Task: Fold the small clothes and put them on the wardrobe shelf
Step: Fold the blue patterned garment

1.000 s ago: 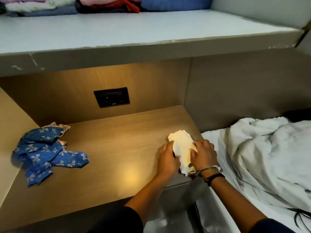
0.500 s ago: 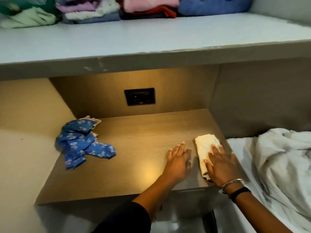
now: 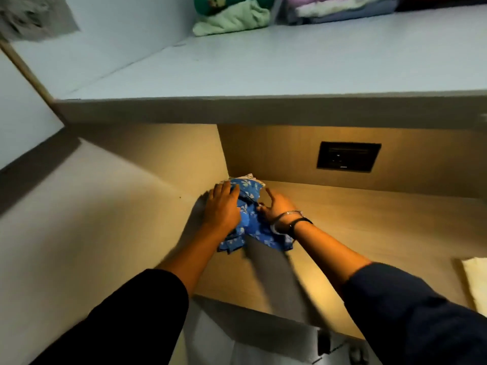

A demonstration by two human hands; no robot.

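A crumpled blue garment with a white flower print lies at the left end of the lit wooden shelf, near the side wall. My left hand rests palm down on its left part with fingers together. On the cloth's right side my right hand touches it with fingers spread; whether either hand grips the cloth cannot be told. A folded cream cloth lies on the same shelf at the right frame edge, apart from both hands.
The white upper shelf juts out above and carries folded clothes, among them a green pile and a lilac and white stack. A black socket plate sits in the back wall. A beige side panel closes the left.
Both hands left the folded cream cloth at the shelf's right end and moved left onto the blue flowered garment. The camera swung left with them.
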